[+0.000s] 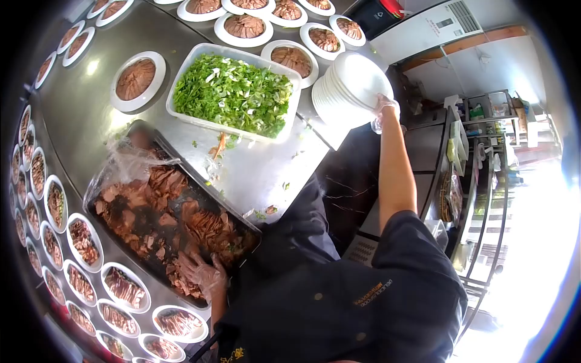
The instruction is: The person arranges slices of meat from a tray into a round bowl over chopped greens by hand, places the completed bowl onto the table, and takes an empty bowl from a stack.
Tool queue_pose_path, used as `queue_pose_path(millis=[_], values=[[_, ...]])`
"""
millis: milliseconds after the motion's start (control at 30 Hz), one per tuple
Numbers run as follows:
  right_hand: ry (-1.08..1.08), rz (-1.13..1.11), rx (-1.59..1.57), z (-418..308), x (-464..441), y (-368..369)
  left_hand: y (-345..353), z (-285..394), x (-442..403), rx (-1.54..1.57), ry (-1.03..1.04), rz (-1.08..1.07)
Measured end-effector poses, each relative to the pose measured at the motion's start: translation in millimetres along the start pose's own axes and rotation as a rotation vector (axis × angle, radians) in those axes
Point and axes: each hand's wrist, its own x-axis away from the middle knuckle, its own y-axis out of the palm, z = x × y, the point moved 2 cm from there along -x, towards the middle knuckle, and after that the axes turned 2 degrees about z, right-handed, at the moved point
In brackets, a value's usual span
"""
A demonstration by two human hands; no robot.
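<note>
My left hand point(204, 273), in a clear plastic glove, lies on sliced and chopped brown cooked meat point(209, 227) at the near end of a dark tray point(163, 136). Its fingers are spread. Clear plastic film point(124, 166) is bunched over the tray's far end. On the right, my gloved right hand point(385, 112) grips the edge of the top white plate point(362, 78) of a tall, tilted stack. Some of its fingers are hidden. Between the hands stands a clear plastic tub point(172, 109) full of chopped green herbs point(233, 94).
Plates of sliced meat point(134, 80) stand along the far side, and several oval dishes of meat point(125, 285) line the left. Herb scraps lie on the metal counter point(266, 175). A metal rack point(493, 139) stands at the right.
</note>
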Motion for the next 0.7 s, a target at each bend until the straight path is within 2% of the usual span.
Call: queue_pose_path(millis=[67,100,133,200,267,300,367,400,433,500,533,600,633,700], values=[[0.386,-0.192,-1.326,21,-37,41,0,0,2,-0.005,-0.013,-0.01],[0.573,-0.187,-1.319,-7,48,-5,0,0,3,-0.01,-0.016,-0.006],[0.532,-0.148,-1.399,-14,69,-18,1,0,4,-0.007,-0.011,0.017],[0.488,-0.108,-1.48,-7,66,-14,0,2,5,-0.004,-0.007,0.043],[0.339,-0.078,-1.432,12,4,16,-3,4,6,0.012,-0.049,-0.044],[0.334,-0.084,-1.434,16,-16,25,-1,2,7,0.01,-0.055,-0.04],[0.252,-0.102,-1.621,20,-51,35,6,-2,8,0.064,-0.024,0.039],[0.179,-0.027,-1.671,24,-67,34,9,-4,9,0.061,-0.023,0.042],[0.148,0.019,-1.83,11,-27,8,12,-6,10,0.054,-0.015,0.058],[0.31,0.189,-1.709,12,-17,-14,9,-7,11,0.05,0.003,0.076],[0.308,0.194,-1.711,11,-1,-30,5,-6,11,0.059,0.009,0.054],[0.219,0.357,-1.269,2,41,-73,3,-4,9,0.074,0.01,0.043],[0.268,0.506,-1.088,-5,58,-89,2,-5,10,0.077,0.008,0.034],[0.026,0.726,-0.863,-7,73,-109,2,-5,9,0.086,0.01,0.031]])
